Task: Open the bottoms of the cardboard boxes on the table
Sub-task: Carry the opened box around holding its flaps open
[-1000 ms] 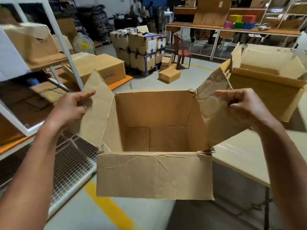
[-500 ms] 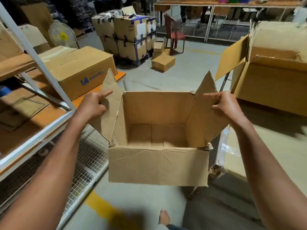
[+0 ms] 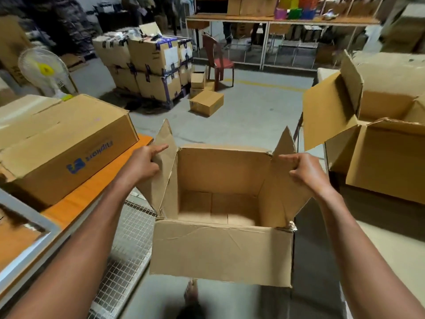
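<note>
I hold an open-topped brown cardboard box (image 3: 220, 249) in the air in front of me, above the floor. Its inside is empty and its bottom flaps lie closed. My left hand (image 3: 143, 164) grips the raised left side flap (image 3: 164, 157), index finger pointing along it. On the other side my right hand (image 3: 303, 171) grips the raised right side flap (image 3: 282, 178). The near flap hangs down toward me.
A table (image 3: 379, 245) on my right carries open cardboard boxes (image 3: 379, 157). At my left an orange shelf (image 3: 92, 192) holds a closed box with blue print (image 3: 64, 153), above a wire-mesh rack (image 3: 128, 245). Stacked cartons (image 3: 149, 63), a fan (image 3: 43, 70) and a chair (image 3: 218, 58) stand beyond. My bare foot (image 3: 192, 293) shows below.
The box has come down and away from the table, over the floor. Both side flaps now stand more upright. My view has tilted downward, showing my foot.
</note>
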Demonstrator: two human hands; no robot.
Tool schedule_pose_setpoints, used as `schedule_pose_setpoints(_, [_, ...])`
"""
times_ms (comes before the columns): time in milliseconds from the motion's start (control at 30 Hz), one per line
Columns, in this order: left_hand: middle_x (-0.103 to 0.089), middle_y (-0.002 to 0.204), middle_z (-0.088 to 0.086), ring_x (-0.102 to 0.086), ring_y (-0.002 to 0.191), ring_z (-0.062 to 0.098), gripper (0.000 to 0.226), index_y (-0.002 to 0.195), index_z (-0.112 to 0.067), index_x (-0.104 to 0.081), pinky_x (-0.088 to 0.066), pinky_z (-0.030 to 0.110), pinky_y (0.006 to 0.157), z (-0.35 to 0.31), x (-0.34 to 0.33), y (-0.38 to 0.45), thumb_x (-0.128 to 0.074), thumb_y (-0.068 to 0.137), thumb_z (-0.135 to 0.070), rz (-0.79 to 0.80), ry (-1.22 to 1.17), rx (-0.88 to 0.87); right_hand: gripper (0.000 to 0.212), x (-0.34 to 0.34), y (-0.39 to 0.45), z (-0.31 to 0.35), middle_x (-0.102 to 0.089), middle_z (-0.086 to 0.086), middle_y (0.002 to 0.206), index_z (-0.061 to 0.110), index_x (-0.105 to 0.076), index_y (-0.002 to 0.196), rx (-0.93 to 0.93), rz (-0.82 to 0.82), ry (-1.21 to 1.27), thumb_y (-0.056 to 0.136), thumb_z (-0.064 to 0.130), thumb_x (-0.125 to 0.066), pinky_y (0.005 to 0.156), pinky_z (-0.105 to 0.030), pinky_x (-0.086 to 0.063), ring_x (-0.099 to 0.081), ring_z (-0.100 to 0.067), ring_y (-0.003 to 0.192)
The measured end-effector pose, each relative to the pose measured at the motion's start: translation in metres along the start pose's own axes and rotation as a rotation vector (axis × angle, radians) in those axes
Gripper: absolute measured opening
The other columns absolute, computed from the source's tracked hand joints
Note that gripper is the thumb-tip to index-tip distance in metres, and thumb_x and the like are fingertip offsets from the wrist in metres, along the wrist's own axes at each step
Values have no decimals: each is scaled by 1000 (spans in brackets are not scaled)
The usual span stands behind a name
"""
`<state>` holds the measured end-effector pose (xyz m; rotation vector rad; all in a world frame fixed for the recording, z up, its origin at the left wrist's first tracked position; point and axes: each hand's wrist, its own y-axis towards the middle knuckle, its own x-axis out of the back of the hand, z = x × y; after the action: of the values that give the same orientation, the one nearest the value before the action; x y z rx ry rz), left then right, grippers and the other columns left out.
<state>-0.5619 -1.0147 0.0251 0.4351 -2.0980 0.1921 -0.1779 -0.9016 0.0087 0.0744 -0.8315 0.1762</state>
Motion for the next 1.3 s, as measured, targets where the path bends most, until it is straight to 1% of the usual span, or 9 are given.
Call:
schedule_pose_setpoints(200, [-60, 138, 15, -59, 121, 35, 80, 142, -24, -55, -52, 36, 88, 13, -6, 138, -45, 74, 18, 50, -39, -116, 61, -35, 85, 22, -58, 0, 54, 12, -66, 131, -117, -76, 3, 80, -18, -55, 35, -8, -31, -46, -1, 30])
schedule_pose_setpoints(433, [-62, 135, 15, -64, 109, 34, 78, 141, -27, -56, -49, 30, 74, -8, -22, 292, -43, 77, 14, 164, -83, -191, 68, -51, 180, 33, -74, -4, 84, 21, -69, 128, -280, -218, -25, 75, -16, -48, 36, -12, -32, -47, -12, 45])
schedule_pose_setpoints(667, [-57, 141, 14, -62, 114, 30, 74, 143, -28, -54, -53, 35, 85, -41, -70, 436, -44, 81, 12, 245, -87, -266, 66, -55, 289, 14, -72, -8, 120, 21, -66, 131, -344, -308, -48, 80, -16, -47, 42, -25, -37, -50, -20, 54])
schedule_pose_setpoints(867, [-54, 145, 11, -67, 85, 21, 73, 144, -27, -52, -45, 18, 55, -87, -109, 556, -46, 84, 14, 309, -81, -339, 65, -53, 392, -3, -60, -7, 139, 21, -64, 134, -407, -311, -30, 83, -17, -48, 36, -20, -37, -53, -19, 53])
schedule_pose_setpoints(967, [-53, 145, 14, -66, 82, 20, 72, 145, -28, -51, -46, 18, 53, -108, -122, 607, -46, 86, 14, 312, -95, -351, 67, -47, 435, -5, -60, -5, 140, 22, -62, 136, -459, -347, -16, 83, -17, -48, 38, -12, -33, -61, -17, 59])
schedule_pose_setpoints(1033, [-52, 146, 15, -63, 73, 14, 71, 145, -27, -50, -42, 13, 46, -117, -133, 636, -47, 88, 14, 308, -91, -357, 68, -47, 457, -7, -66, -4, 131, 22, -61, 137, -493, -373, 20, 84, -18, -47, 36, -12, -32, -50, -7, 44])
schedule_pose_setpoints(1100, [-50, 148, 15, -66, 86, 15, 71, 146, -27, -49, -42, 11, 48, -127, -144, 665, -47, 89, 15, 315, -82, -379, 69, -45, 476, -12, -70, -4, 117, 22, -61, 137, -534, -409, 45, 83, -18, -46, 34, -12, -31, -42, -4, 33])
schedule_pose_setpoints(1200, [-50, 149, 14, -60, 120, 26, 72, 146, -28, -49, -50, 17, 67, -141, -163, 712, -49, 89, 15, 340, -88, -432, 68, -48, 500, -26, -67, -4, 128, 27, -62, 136, -597, -451, 34, 84, -16, -48, 34, -15, -33, -41, -3, 32])
schedule_pose_setpoints(1300, [-51, 148, 10, -59, 124, 24, 76, 146, -31, -49, -54, 20, 67, -150, -182, 761, -49, 87, 17, 407, -92, -504, 65, -59, 519, -34, -66, 0, 130, 28, -62, 135, -664, -484, 60, 86, -13, -54, 38, -16, -40, -48, -7, 44])
